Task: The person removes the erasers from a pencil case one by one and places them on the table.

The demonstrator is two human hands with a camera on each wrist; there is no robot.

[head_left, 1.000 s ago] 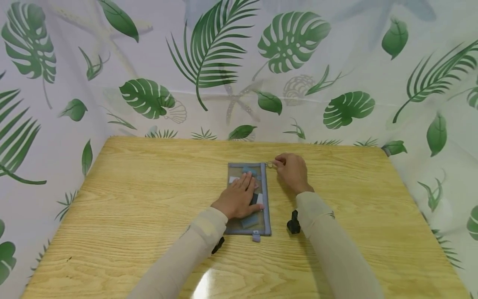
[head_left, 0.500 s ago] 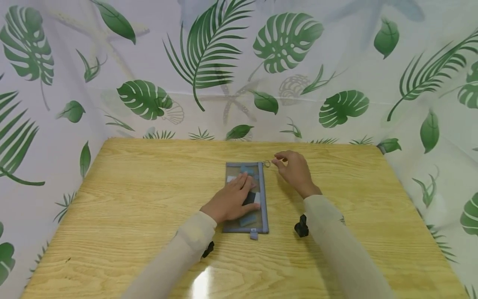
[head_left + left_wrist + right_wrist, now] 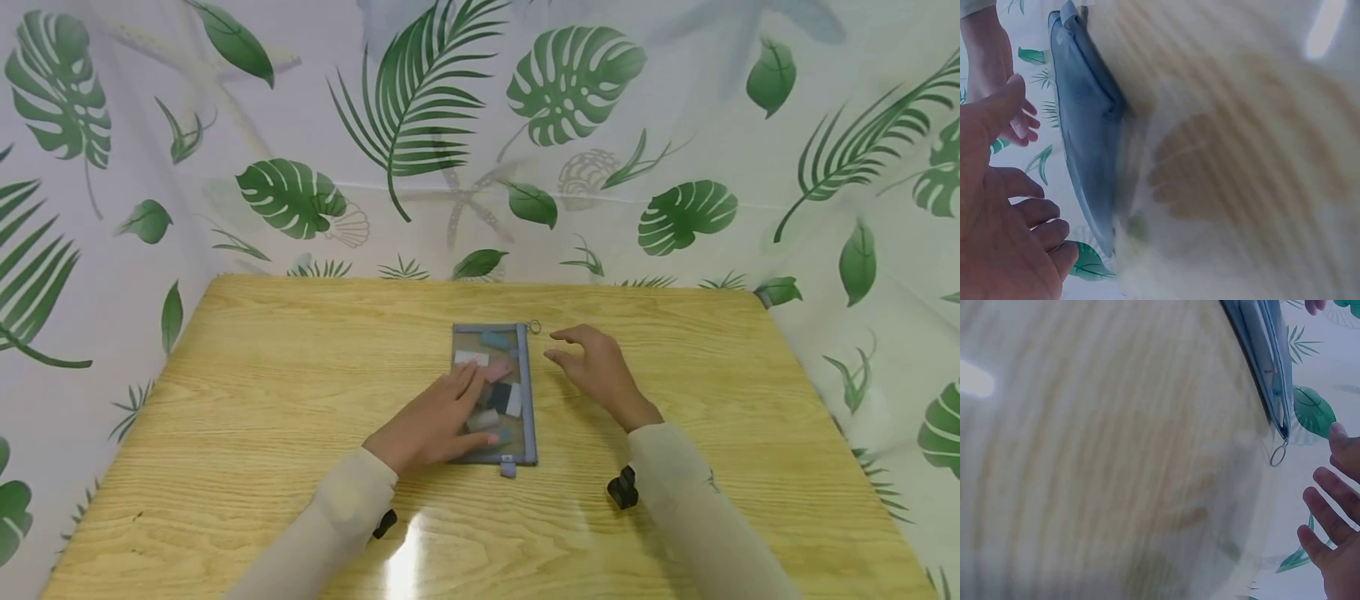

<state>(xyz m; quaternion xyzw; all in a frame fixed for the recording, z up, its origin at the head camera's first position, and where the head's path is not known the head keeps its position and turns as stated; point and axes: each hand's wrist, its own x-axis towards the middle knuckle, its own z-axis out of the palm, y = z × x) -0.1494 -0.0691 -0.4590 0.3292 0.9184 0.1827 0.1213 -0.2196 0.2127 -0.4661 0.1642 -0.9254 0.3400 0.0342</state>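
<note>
A flat blue-grey mesh pouch lies in the middle of the wooden table, with several small coloured blocks showing through it. Its metal zipper ring sits at the far right corner. My left hand rests with straight fingers on the pouch's near left part. My right hand is just right of the pouch, fingers relaxed and spread, holding nothing. In the left wrist view the pouch lies beside my left hand. In the right wrist view the ring hangs off the pouch, apart from my right hand.
Leaf-printed curtains close in the table at the back, left and right. Black wrist-camera mounts sit under both sleeves. The wood has a glare patch near the front edge.
My right hand has let go of the zipper ring and drawn back toward me. My left hand has slid nearer along the pouch, uncovering more of its contents.
</note>
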